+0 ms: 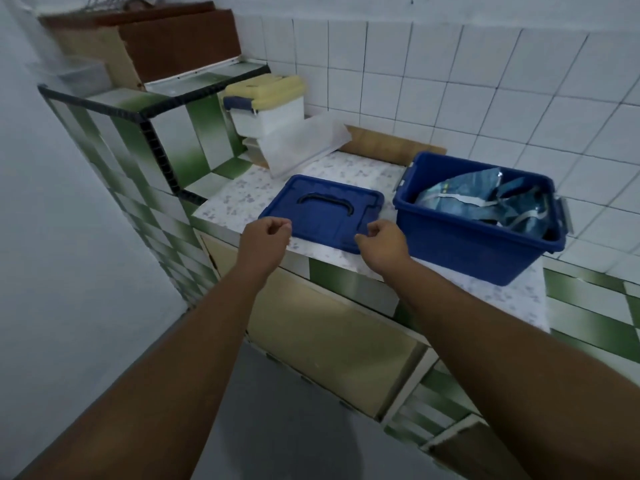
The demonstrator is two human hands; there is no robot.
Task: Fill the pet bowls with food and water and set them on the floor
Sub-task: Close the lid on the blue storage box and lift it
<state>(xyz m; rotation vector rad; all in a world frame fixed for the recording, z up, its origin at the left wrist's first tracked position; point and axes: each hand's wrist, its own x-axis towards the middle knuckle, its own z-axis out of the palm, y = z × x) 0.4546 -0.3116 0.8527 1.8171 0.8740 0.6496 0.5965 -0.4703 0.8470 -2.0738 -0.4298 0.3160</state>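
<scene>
Your left hand [266, 233] and right hand [381, 237] hang loosely curled, empty, by the blue lid [322, 206]. Reach right into the blue bin [467, 244]; lift the torn foil bag [485, 202] upright.

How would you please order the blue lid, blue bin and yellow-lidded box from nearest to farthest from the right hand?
1. blue lid, by the right hand
2. blue bin, just to the right
3. yellow-lidded box, far back left
</scene>
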